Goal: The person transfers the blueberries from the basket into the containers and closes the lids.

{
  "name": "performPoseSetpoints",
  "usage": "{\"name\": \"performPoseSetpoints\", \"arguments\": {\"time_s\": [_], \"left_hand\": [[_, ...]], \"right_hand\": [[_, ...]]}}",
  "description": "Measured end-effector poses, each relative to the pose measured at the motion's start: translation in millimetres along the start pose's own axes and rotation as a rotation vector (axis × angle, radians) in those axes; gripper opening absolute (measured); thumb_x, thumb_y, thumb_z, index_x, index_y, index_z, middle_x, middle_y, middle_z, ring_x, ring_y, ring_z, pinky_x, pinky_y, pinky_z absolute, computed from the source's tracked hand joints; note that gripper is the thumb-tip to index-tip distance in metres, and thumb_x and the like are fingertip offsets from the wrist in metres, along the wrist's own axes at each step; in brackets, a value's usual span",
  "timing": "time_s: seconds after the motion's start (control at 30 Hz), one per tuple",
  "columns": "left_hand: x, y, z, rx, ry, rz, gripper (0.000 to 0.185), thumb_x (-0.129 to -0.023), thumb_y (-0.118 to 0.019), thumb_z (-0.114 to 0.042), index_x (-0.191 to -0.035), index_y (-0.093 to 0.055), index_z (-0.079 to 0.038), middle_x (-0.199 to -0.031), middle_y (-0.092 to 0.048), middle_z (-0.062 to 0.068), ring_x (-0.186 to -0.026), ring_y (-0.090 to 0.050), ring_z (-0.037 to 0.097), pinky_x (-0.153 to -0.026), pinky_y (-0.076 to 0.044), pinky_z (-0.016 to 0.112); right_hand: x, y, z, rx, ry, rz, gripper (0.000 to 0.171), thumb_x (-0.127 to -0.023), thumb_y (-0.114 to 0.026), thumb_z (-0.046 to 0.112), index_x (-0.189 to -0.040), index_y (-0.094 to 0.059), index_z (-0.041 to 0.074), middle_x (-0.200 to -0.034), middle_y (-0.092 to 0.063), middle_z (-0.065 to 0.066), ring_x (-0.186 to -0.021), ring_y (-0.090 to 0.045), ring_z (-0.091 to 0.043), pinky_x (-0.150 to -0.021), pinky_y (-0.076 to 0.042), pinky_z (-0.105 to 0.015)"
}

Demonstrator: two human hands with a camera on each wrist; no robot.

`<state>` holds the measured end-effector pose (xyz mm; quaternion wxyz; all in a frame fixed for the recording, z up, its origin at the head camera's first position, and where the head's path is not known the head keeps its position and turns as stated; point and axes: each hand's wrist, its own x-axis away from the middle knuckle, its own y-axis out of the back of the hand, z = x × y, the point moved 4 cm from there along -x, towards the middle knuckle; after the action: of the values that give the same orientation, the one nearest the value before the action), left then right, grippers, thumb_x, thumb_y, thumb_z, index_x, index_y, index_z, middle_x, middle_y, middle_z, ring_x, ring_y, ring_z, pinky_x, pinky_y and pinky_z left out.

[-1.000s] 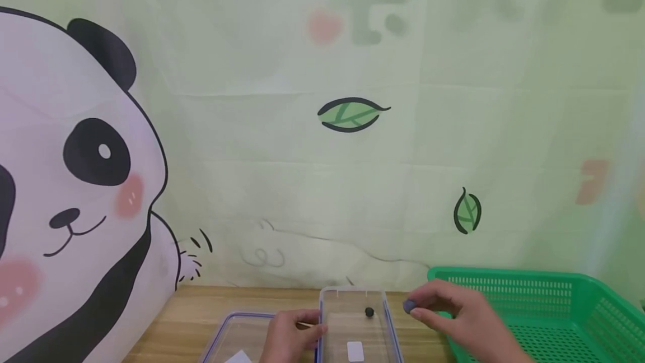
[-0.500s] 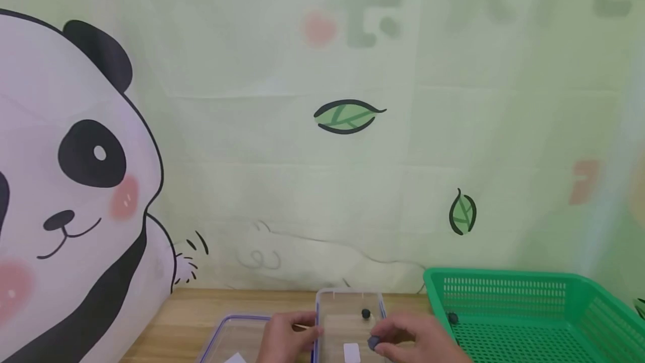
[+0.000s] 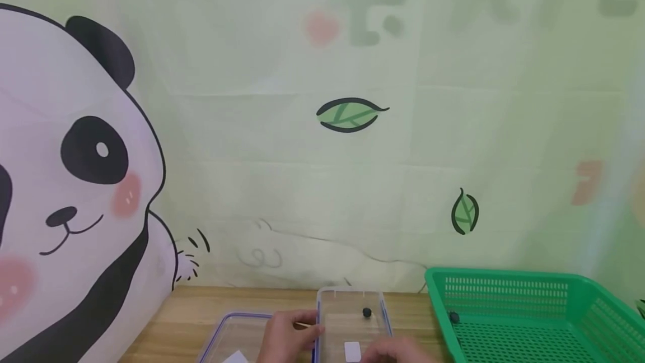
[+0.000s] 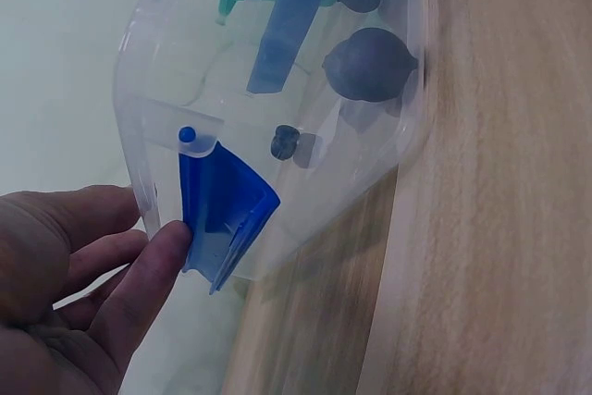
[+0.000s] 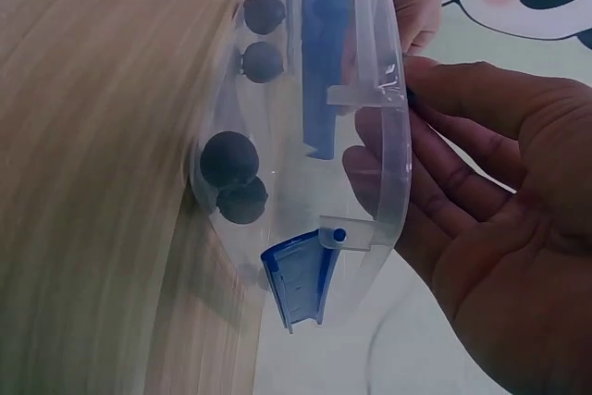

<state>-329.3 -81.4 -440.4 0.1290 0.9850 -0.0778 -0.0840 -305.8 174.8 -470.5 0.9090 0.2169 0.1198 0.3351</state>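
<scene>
A clear plastic box (image 3: pixel 351 290) with blue side latches stands on the wooden table. My left hand (image 3: pixel 288 336) grips its left wall; in the left wrist view a fingertip touches a blue latch (image 4: pixel 222 201). My right hand (image 3: pixel 400 350) is at the box's right near side, with fingers over the rim in the right wrist view. A dark blueberry (image 5: pixel 412 94), mostly hidden, shows between its thumb and fingers. One blueberry (image 3: pixel 367 312) lies at the far end inside the box. Through the wall, the right wrist view shows several more blueberries (image 5: pixel 229 161) at the bottom.
To the right stands a green basket (image 3: pixel 504 273) with a dark blueberry (image 3: pixel 454 317) against its left wall. Left of the box lies a clear plastic piece with a blue edge (image 3: pixel 242 315). A panda-printed cloth (image 3: pixel 252 184) hangs behind the table (image 3: pixel 201 298).
My right hand has carried a blueberry from beside the basket leftward and down to the box, uncovering the blueberry in the basket. The left hand has stayed on the box.
</scene>
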Motion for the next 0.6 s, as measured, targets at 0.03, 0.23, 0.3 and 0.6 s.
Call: {"name": "performPoseSetpoints", "arguments": {"time_s": [0.03,0.23,0.3,0.6], "left_hand": [[-0.2,-0.2,-0.3,-0.001,-0.002,0.000,0.030,-0.090,-0.083,-0.004,-0.114,-0.075,0.012,-0.099,-0.076,0.012,-0.085,-0.074,0.023,-0.069,-0.068,0.035],[-0.4,-0.8,-2.4,-0.008,0.006,-0.004,0.029,-0.090,-0.083,-0.003,-0.114,-0.076,0.011,-0.099,-0.076,0.010,-0.084,-0.073,0.021,-0.070,-0.068,0.036],[-0.1,-0.8,-2.8,-0.009,0.016,-0.001,0.028,-0.090,-0.083,-0.003,-0.114,-0.076,0.011,-0.099,-0.076,0.010,-0.084,-0.073,0.020,-0.070,-0.068,0.036],[-0.1,-1.4,-1.7,0.001,0.013,0.001,0.029,-0.090,-0.083,-0.003,-0.115,-0.076,0.011,-0.100,-0.076,0.010,-0.085,-0.074,0.021,-0.071,-0.068,0.037]], "right_hand": [[-4,1,-18,0.011,0.007,0.003,0.016,-0.101,-0.073,0.025,-0.114,-0.078,0.018,-0.101,-0.076,0.006,-0.095,-0.070,-0.011,-0.083,-0.058,-0.025],[-12,5,-58,0.022,0.016,0.022,0.015,-0.102,-0.073,0.031,-0.115,-0.078,0.025,-0.102,-0.076,0.009,-0.094,-0.070,-0.008,-0.079,-0.058,-0.025],[-7,4,-36,0.036,-0.004,0.027,0.016,-0.103,-0.072,0.027,-0.116,-0.077,0.020,-0.101,-0.075,0.009,-0.094,-0.069,-0.007,-0.079,-0.058,-0.025],[4,0,14,0.076,0.011,0.014,0.014,-0.103,-0.071,0.025,-0.114,-0.077,0.017,-0.099,-0.074,0.012,-0.093,-0.068,-0.005,-0.081,-0.058,-0.026]]}}
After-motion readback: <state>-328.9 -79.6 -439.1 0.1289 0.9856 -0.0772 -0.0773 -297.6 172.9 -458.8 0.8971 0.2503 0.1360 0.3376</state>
